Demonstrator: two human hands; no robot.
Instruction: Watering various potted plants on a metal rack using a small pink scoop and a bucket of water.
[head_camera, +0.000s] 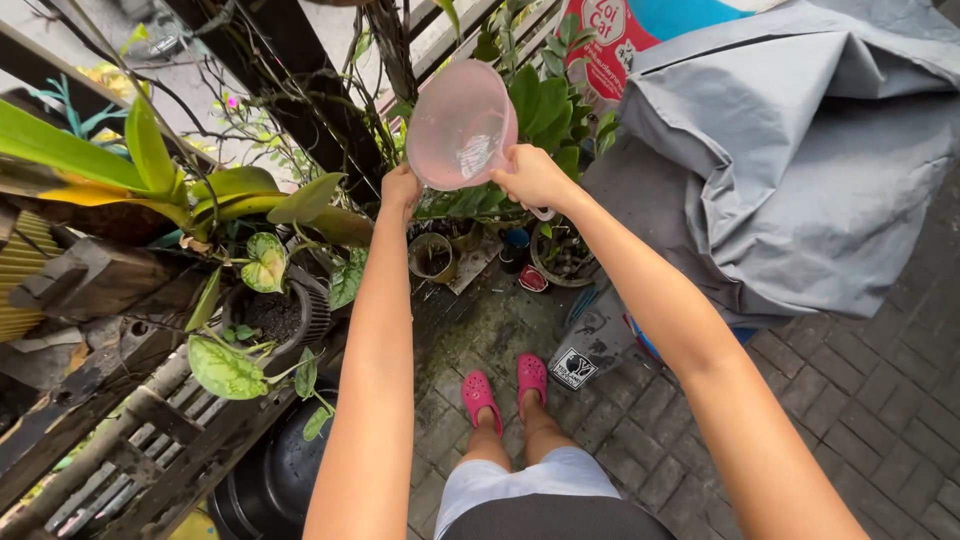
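Both arms stretched forward and up, hands meeting at a translucent pink plastic jug (461, 124) held out at arm's length over the plants. Right hand (533, 176) is closed around the jug's handle at its lower right side, knuckles toward the camera. Left hand (401, 189) is closed against the jug's lower left edge, touching the base; can't tell how much of a grip it has from this angle. Jug is tilted, mouth pointing up and away from the camera, bottom toward the person, so the jug sits between and just above the two hands. Whether it holds water: can't tell through the plastic. Directly below the jug, on the paved brick floor (860, 400), a cluster of small pots (432, 256) stands near the far edge of the paving. Dark-leaved green plant (545, 105) just behind the jug on its right. Left of the left arm, a black pot with spotted heart-shaped leaves (268, 310) sits on a weathered wooden slatted rack (130, 440). Grey tarp (790, 150) covers something bulky at the right, well apart from the hands. Person's feet in pink clogs (503, 388) on the bricks, straight under the arms.
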